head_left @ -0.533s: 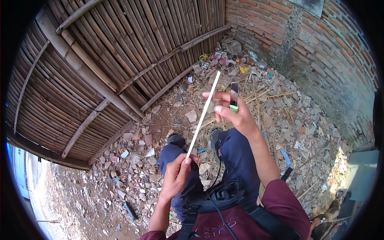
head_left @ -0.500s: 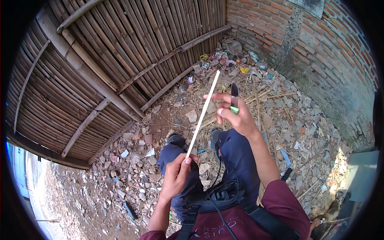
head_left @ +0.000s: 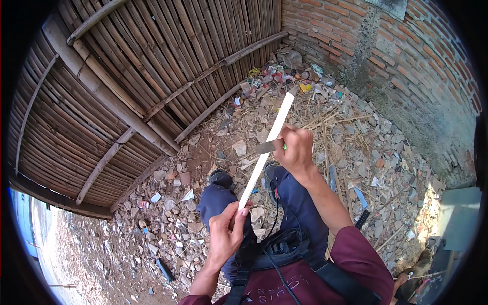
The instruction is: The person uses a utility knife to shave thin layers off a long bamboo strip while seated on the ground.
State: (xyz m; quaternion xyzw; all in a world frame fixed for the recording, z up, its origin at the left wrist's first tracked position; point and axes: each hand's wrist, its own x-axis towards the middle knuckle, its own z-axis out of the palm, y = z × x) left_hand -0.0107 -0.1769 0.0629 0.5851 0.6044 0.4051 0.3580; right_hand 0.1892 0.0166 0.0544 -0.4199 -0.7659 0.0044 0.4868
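A long, pale flat strip point(head_left: 255, 175), seemingly of split bamboo or wood, slants up and away in front of my knees. My left hand point(head_left: 226, 234) is closed round its lower end, the thumb lying along it. My right hand point(head_left: 297, 150) is closed round a knife, and a bit of green handle shows between the fingers. The knife's dark blade point(head_left: 265, 147) points left and lies across the strip above its middle. From this view I cannot tell whether the edge is cutting in. The far end of the strip is free.
A bamboo-slat wall point(head_left: 152, 61) rises on the left, a brick wall point(head_left: 406, 66) on the right. Rubble point(head_left: 173, 203) covers the ground, with litter point(head_left: 277, 73) heaped in the far corner. Dry sticks point(head_left: 325, 119) lie beyond my right hand. A cable point(head_left: 277, 218) hangs by my legs.
My right hand has closed on the knife and turned, bringing the blade from upright beside the strip to across it. The strip has turned its broad face more toward me.
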